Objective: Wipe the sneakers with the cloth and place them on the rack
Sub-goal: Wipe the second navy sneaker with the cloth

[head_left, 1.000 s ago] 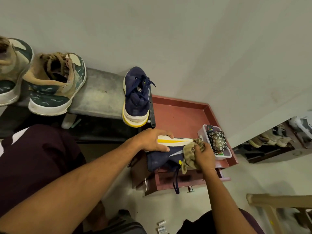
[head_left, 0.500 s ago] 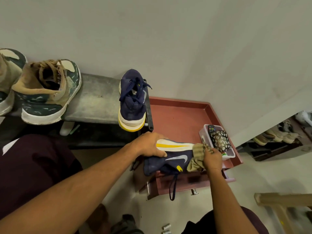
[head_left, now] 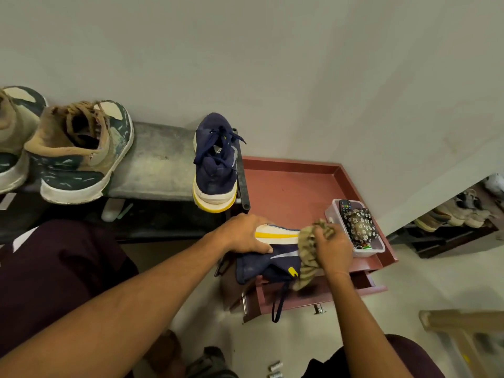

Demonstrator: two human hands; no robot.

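Note:
A navy sneaker with a white and yellow sole lies on its side at the front edge of the red cabinet top. My left hand presses on its heel end and holds it. My right hand grips a crumpled tan cloth against the sneaker's toe end. Its mate, a second navy sneaker, stands upright on the grey rack shelf, heel towards me. A dark lace hangs down from the held sneaker.
Two tan and green high-top shoes stand on the shelf's left. A clear plastic box with a remote and a floral pouch sits on the cabinet's right. A low rack with more shoes is at far right. A wooden frame stands at lower right.
My right hand has rubbed the cloth along the sneaker towards its toe and sole. The left hand keeps its hold. The camera shifted slightly.

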